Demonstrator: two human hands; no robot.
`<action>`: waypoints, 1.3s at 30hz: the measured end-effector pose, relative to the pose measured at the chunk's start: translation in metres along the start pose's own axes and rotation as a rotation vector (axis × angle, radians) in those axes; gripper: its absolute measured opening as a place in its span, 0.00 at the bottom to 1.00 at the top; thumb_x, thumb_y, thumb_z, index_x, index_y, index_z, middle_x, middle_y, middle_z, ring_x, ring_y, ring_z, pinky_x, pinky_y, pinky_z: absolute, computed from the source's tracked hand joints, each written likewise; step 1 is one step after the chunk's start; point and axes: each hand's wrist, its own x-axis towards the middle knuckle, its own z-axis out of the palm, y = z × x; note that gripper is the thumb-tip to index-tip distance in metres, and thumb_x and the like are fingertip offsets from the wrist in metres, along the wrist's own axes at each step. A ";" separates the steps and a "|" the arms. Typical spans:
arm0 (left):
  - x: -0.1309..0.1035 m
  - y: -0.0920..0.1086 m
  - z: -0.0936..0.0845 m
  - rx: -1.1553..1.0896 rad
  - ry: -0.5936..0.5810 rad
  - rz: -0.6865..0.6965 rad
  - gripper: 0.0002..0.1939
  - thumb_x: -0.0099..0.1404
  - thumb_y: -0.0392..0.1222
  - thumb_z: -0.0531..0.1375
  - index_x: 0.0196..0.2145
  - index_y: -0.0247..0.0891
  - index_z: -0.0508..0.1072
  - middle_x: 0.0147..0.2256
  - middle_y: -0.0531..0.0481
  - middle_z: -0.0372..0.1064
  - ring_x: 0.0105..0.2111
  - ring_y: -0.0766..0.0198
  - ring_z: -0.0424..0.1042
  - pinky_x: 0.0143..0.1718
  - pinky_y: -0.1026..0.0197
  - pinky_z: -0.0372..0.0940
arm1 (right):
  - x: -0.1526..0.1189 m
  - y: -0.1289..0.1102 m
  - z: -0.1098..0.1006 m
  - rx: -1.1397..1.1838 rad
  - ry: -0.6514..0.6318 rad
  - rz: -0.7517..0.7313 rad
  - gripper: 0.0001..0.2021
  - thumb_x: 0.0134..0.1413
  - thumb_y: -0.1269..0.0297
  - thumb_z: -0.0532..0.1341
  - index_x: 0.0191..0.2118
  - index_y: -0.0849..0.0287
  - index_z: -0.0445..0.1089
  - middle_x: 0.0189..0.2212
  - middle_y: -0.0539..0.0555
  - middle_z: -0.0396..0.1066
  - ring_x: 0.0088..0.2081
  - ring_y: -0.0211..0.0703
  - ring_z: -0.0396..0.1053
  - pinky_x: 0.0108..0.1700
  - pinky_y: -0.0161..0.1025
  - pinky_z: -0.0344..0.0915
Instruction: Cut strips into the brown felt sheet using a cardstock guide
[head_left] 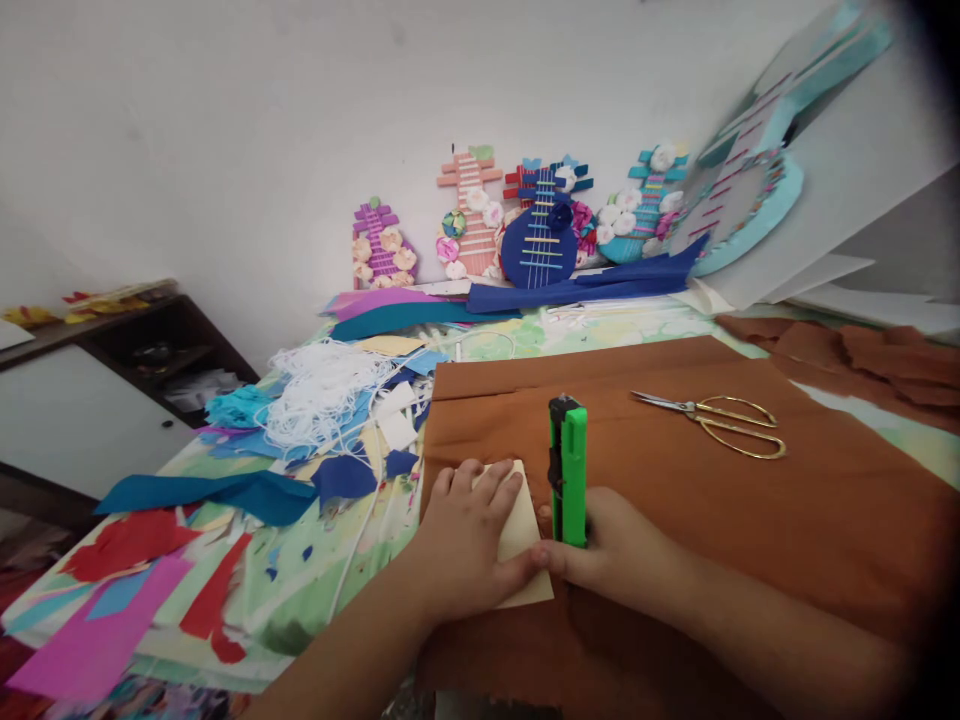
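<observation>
My left hand [469, 545] lies flat with its fingers spread, pressing a cream-coloured rectangular card [525, 530] onto a large brown sheet [675, 530]. Its thumb reaches the card's right edge, close to my right thumb. In my right hand [615, 545] is a green-and-black hand tool [574, 470], held upright beside that edge; its lower end is hidden, and I cannot tell its exact kind. To the right, gold-handled scissors [709, 415] rest on the brown sheet with their blades pointing left.
White string [322, 395] lies tangled among coloured scraps [217, 495] on the left of the patterned tablecloth [300, 575]. Several decorated craft instruments [540, 240] lean against the wall, with a large pale-blue one [757, 205] at right. A low cabinet [64, 415] stands left.
</observation>
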 end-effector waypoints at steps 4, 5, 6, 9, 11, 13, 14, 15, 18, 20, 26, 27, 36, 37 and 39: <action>-0.001 0.000 0.001 0.002 0.011 -0.005 0.32 0.58 0.58 0.48 0.55 0.38 0.55 0.54 0.45 0.52 0.50 0.44 0.49 0.48 0.44 0.45 | -0.001 0.003 -0.003 0.077 0.012 -0.006 0.12 0.41 0.55 0.60 0.27 0.60 0.66 0.21 0.48 0.64 0.24 0.37 0.60 0.23 0.31 0.53; -0.001 -0.001 0.001 0.004 0.009 -0.002 0.33 0.57 0.59 0.49 0.55 0.38 0.55 0.54 0.45 0.52 0.50 0.44 0.49 0.49 0.44 0.44 | -0.001 0.002 -0.002 0.066 0.012 -0.004 0.12 0.40 0.55 0.61 0.27 0.60 0.66 0.21 0.48 0.64 0.24 0.37 0.60 0.23 0.31 0.53; -0.001 -0.001 0.002 0.005 0.006 0.004 0.33 0.57 0.59 0.49 0.55 0.37 0.54 0.54 0.45 0.52 0.50 0.44 0.49 0.49 0.44 0.44 | -0.001 0.002 -0.002 0.051 0.010 -0.001 0.12 0.40 0.56 0.62 0.26 0.60 0.66 0.21 0.48 0.64 0.24 0.36 0.60 0.23 0.30 0.53; -0.001 -0.002 0.002 0.005 0.004 0.018 0.33 0.57 0.58 0.50 0.55 0.36 0.55 0.54 0.44 0.52 0.50 0.44 0.50 0.48 0.44 0.45 | -0.002 0.000 0.001 -0.006 0.009 0.007 0.10 0.41 0.58 0.61 0.24 0.60 0.65 0.19 0.47 0.64 0.23 0.35 0.59 0.23 0.30 0.52; -0.001 -0.001 0.001 0.002 0.010 0.017 0.32 0.57 0.57 0.50 0.54 0.35 0.56 0.54 0.44 0.53 0.50 0.44 0.50 0.48 0.44 0.46 | -0.001 -0.002 0.002 -0.019 0.010 0.015 0.09 0.43 0.59 0.59 0.22 0.60 0.64 0.19 0.46 0.63 0.22 0.34 0.58 0.22 0.30 0.51; -0.001 0.000 0.000 -0.004 0.016 0.010 0.31 0.58 0.57 0.49 0.54 0.36 0.56 0.54 0.45 0.52 0.50 0.45 0.50 0.48 0.44 0.46 | 0.001 -0.001 0.001 0.037 -0.004 0.020 0.10 0.43 0.59 0.59 0.22 0.60 0.62 0.19 0.46 0.63 0.22 0.34 0.58 0.22 0.30 0.52; -0.001 0.001 -0.001 -0.006 0.017 0.007 0.31 0.58 0.57 0.49 0.54 0.37 0.56 0.54 0.45 0.52 0.50 0.45 0.50 0.48 0.44 0.46 | 0.002 0.000 0.000 0.092 -0.003 0.031 0.11 0.44 0.58 0.59 0.22 0.60 0.62 0.19 0.47 0.62 0.22 0.34 0.58 0.23 0.30 0.53; -0.001 0.001 -0.001 -0.008 0.015 0.004 0.32 0.58 0.58 0.49 0.55 0.37 0.56 0.55 0.46 0.52 0.50 0.45 0.50 0.49 0.44 0.45 | 0.003 0.001 -0.002 0.164 0.011 0.052 0.12 0.44 0.56 0.58 0.22 0.60 0.61 0.20 0.47 0.62 0.23 0.34 0.59 0.24 0.30 0.55; -0.001 0.002 -0.002 -0.003 -0.003 -0.011 0.34 0.57 0.60 0.49 0.56 0.37 0.54 0.56 0.46 0.51 0.51 0.44 0.49 0.49 0.44 0.43 | 0.006 0.004 -0.007 0.386 0.122 0.149 0.17 0.46 0.49 0.55 0.23 0.60 0.60 0.20 0.48 0.62 0.23 0.35 0.60 0.26 0.32 0.58; -0.001 0.002 -0.002 0.004 -0.010 -0.014 0.35 0.57 0.60 0.50 0.56 0.36 0.53 0.56 0.46 0.50 0.51 0.44 0.49 0.49 0.43 0.43 | 0.006 0.005 -0.009 0.454 0.171 0.184 0.19 0.47 0.46 0.53 0.23 0.59 0.59 0.19 0.49 0.61 0.22 0.35 0.60 0.25 0.32 0.59; -0.002 0.002 -0.001 0.014 0.035 0.008 0.33 0.58 0.60 0.49 0.55 0.38 0.55 0.55 0.46 0.52 0.50 0.45 0.50 0.48 0.45 0.46 | 0.002 0.008 -0.003 0.211 0.141 0.035 0.15 0.42 0.53 0.59 0.20 0.60 0.60 0.19 0.48 0.61 0.23 0.36 0.59 0.25 0.32 0.58; -0.002 0.002 0.000 0.015 0.043 0.009 0.33 0.58 0.60 0.49 0.55 0.38 0.55 0.55 0.46 0.52 0.50 0.45 0.51 0.48 0.45 0.46 | 0.002 0.008 -0.001 0.174 0.142 0.014 0.14 0.41 0.55 0.60 0.20 0.60 0.59 0.18 0.47 0.60 0.23 0.35 0.59 0.24 0.31 0.57; -0.001 0.001 0.002 0.021 0.028 0.002 0.32 0.58 0.57 0.50 0.55 0.36 0.55 0.55 0.46 0.51 0.51 0.45 0.49 0.49 0.44 0.46 | 0.012 0.000 -0.004 0.140 0.174 0.019 0.13 0.42 0.56 0.59 0.20 0.60 0.60 0.16 0.46 0.57 0.20 0.34 0.56 0.22 0.31 0.54; -0.002 0.001 0.002 0.020 0.030 0.003 0.32 0.58 0.56 0.50 0.55 0.37 0.55 0.55 0.46 0.51 0.51 0.46 0.49 0.49 0.44 0.45 | 0.013 -0.002 -0.005 0.142 0.144 0.037 0.13 0.42 0.56 0.58 0.20 0.60 0.60 0.16 0.46 0.58 0.19 0.33 0.57 0.21 0.30 0.54; -0.002 0.000 0.003 0.017 0.036 0.006 0.31 0.58 0.55 0.51 0.55 0.37 0.55 0.55 0.47 0.52 0.51 0.46 0.50 0.49 0.44 0.45 | 0.014 -0.004 -0.005 0.155 0.100 0.106 0.13 0.43 0.55 0.58 0.21 0.61 0.61 0.14 0.46 0.58 0.17 0.32 0.56 0.19 0.30 0.53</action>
